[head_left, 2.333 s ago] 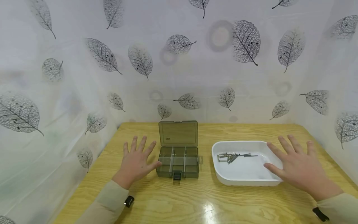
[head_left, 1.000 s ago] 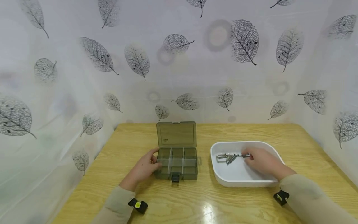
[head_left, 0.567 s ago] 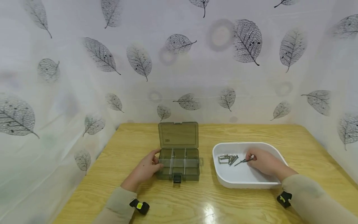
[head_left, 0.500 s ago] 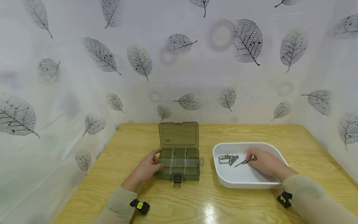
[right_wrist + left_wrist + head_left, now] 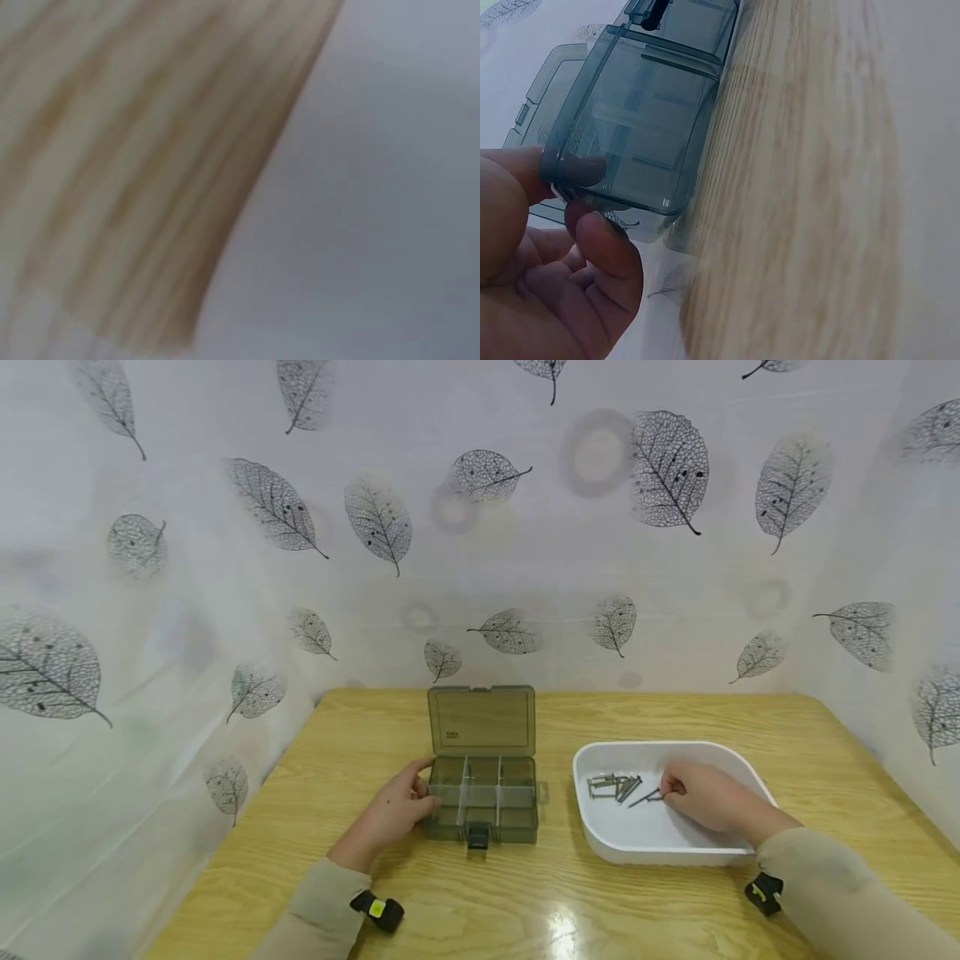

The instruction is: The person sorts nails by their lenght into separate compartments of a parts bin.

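A smoky clear plastic compartment box (image 5: 480,797) stands with its lid (image 5: 482,720) raised. My left hand (image 5: 390,810) holds the box's left side; in the left wrist view the thumb (image 5: 585,171) lies at the rim and the other fingers curl beside it. Inside the white tray (image 5: 667,852) my right hand (image 5: 701,793) has its fingers curled down at a thin metal screw (image 5: 643,797), whose far end sticks out from the fingertips. How much lies within the fingers is hidden. A small pile of screws (image 5: 615,787) lies to the left of this hand.
The wooden table (image 5: 480,902) carries both box and tray, with a gap between them. A leaf-printed white sheet (image 5: 555,543) hangs behind and at both sides. The right wrist view is blurred, showing only white tray (image 5: 360,210) and wood grain (image 5: 135,165).
Both hands have come down from spread above the table, the left onto the box, the right into the tray. The right fingers have drawn a screw or two away from the pile.
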Tool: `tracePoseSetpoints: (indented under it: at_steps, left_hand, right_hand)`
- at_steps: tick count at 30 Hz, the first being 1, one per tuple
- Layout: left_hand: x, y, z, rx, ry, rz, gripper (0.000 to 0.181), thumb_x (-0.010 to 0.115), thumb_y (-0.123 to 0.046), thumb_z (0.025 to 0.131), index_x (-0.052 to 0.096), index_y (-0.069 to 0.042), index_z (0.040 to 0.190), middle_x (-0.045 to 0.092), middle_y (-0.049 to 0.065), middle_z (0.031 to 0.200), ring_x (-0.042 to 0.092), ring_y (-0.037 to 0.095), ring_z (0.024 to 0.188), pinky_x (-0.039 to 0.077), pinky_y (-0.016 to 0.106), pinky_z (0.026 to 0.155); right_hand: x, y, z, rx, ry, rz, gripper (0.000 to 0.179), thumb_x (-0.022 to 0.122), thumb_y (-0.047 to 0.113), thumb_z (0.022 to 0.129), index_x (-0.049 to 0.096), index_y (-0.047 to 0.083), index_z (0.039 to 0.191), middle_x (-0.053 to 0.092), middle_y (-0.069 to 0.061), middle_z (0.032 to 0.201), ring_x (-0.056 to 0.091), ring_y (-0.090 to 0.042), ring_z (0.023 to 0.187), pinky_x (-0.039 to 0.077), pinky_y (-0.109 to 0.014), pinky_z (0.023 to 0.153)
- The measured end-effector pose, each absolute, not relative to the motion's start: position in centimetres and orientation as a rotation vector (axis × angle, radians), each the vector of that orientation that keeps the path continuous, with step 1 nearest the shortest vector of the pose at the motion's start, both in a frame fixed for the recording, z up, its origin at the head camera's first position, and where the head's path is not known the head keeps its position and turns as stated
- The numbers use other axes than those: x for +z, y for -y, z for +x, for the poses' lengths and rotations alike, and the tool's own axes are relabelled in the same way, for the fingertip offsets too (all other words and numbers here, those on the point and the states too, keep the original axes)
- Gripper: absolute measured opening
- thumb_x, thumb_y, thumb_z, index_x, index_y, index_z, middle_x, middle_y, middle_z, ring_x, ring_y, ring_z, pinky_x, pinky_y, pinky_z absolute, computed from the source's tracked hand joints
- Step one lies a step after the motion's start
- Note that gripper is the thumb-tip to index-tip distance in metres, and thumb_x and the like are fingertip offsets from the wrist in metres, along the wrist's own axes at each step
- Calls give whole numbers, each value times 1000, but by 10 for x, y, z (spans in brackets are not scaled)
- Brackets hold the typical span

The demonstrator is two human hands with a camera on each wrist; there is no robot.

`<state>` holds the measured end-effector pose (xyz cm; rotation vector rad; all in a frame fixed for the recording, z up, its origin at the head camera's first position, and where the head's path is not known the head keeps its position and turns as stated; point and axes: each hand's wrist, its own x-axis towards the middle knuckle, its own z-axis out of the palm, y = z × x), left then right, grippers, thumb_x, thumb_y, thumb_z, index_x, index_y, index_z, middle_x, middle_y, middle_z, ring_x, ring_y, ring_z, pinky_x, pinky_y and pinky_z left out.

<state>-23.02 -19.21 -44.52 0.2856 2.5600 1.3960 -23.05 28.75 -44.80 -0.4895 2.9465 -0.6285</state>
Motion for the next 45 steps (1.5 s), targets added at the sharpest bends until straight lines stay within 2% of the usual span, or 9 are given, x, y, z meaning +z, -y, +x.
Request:
tracePoseSetpoints:
  at_steps: [6, 14, 23, 28, 33, 40, 45]
  left_hand:
    - [-447, 190, -229, 1476, -2502, 220, 70, 66, -13, 99, 31, -10, 159, 50, 10, 99, 46, 19, 68, 44, 34, 57]
    - [-449, 192, -227, 1526, -2465, 174, 65, 66, -18, 101, 35, -14, 157, 49, 10, 100, 52, 22, 76, 53, 37, 58]
    - [-451, 194, -227, 1595, -2415, 161, 64, 66, -18, 101, 35, -13, 157, 50, 12, 104, 53, 23, 79, 55, 38, 60]
    - [-451, 194, -226, 1619, -2395, 168, 65, 66, -18, 100, 34, -12, 157, 52, 14, 107, 52, 22, 74, 54, 38, 61]
    - [-452, 196, -225, 1629, -2370, 175, 66, 66, -19, 100, 34, -12, 157, 52, 14, 108, 50, 21, 69, 54, 39, 63]
    - [-453, 197, -228, 1657, -2318, 172, 67, 66, -19, 100, 32, -13, 157, 53, 15, 109, 48, 21, 69, 55, 39, 64]
    - [-456, 198, -229, 1672, -2302, 157, 66, 66, -17, 101, 32, -14, 158, 54, 15, 108, 49, 21, 70, 55, 39, 64]
  right_hand:
    - [-441, -284, -226, -644, -2947, -506, 10, 65, 8, 91, 62, 16, 85, 55, 6, 79, 51, -13, 75, 47, -36, 73]
    - [-424, -270, -219, -736, -3011, -598, 14, 64, 4, 87, 57, 16, 85, 52, 7, 77, 49, -10, 71, 45, -28, 64]
    - [-404, -227, -206, -916, -3017, -689, 22, 61, 0, 91, 72, 7, 108, 58, 8, 84, 48, -7, 73, 44, -26, 62]
    - [-396, -194, -200, -964, -3015, -780, 20, 61, 2, 94, 74, 11, 106, 58, 11, 85, 48, -7, 72, 45, -27, 63]
    - [-393, -162, -198, -904, -3041, -841, 21, 60, 4, 93, 74, 14, 104, 52, 12, 81, 45, -7, 71, 42, -27, 63]
    - [-396, -130, -194, -888, -3038, -753, 23, 63, 5, 91, 75, 11, 110, 49, 11, 76, 43, -8, 66, 39, -26, 57]
    - [-400, -112, -195, -809, -3119, -736, 20, 67, 9, 91, 76, 12, 108, 50, 12, 76, 41, -8, 61, 36, -25, 52]
